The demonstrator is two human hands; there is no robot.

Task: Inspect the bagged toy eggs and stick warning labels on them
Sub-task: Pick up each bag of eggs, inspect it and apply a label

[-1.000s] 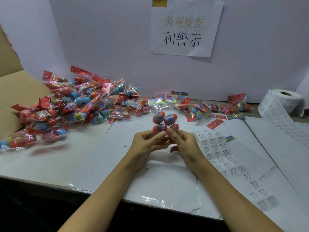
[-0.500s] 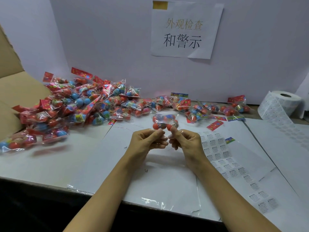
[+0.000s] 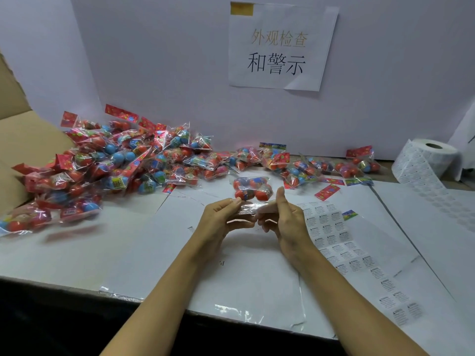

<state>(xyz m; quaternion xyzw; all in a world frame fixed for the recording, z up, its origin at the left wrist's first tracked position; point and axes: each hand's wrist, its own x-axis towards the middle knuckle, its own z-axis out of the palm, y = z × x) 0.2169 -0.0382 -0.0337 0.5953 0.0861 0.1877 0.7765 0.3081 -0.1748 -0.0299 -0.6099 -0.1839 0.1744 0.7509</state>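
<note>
Head view. One clear plastic bag of red and blue toy eggs (image 3: 252, 188) is held just above the white paper-covered tabletop (image 3: 108, 253), at the centre of the frame. The left hand (image 3: 221, 222) is closed in a pinch on the bag's crinkled lower edge from the 9 o'clock side; the right hand (image 3: 282, 219) is closed on the same edge from the 3 o'clock side, its thumb raised toward 12 o'clock.

The bag is held with its egg-filled end pointing toward 12 o'clock, away from the person, and its flat empty end toward 6 o'clock. The long axis of the egg cluster is judged to run roughly 9 to 3 o'clock, while the bag as a whole runs 6 to 12 o'clock.

No warning label can be made out on the held bag, so it is judged to be under inspection, with labelling not yet done. A large heap of bagged toy eggs (image 3: 123, 163) lies at 10 o'clock, and a smaller scatter of bags (image 3: 308, 168) at 1 o'clock; whether either group is labelled cannot be told. A sheet of small printed warning labels (image 3: 331, 232) lies just beside the right hand at 3 o'clock, and a white label roll (image 3: 426, 160) stands at 2 o'clock. Most of the work is judged to remain.
</note>
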